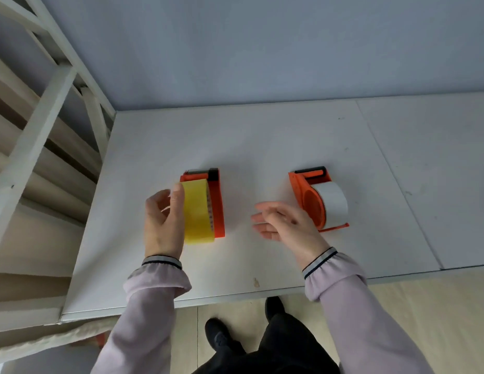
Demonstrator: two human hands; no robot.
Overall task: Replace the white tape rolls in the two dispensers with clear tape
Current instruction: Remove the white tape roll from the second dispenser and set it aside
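Two orange tape dispensers stand on the white table (262,147). The left dispenser (218,203) has a yellowish clear tape roll (197,211) against its side. My left hand (161,220) touches the left face of that roll, thumb tip at its top edge and fingers curled beside it. The right dispenser (307,197) carries a white tape roll (334,205). My right hand (285,224) hovers just left of and in front of the right dispenser, fingers relaxed and spread, holding nothing.
A white metal frame (46,125) rises along the table's left side. A grey wall (262,49) backs the table. A seam (397,179) crosses the tabletop at the right. The table's front edge (235,295) is near my body, with my shoes (222,336) below.
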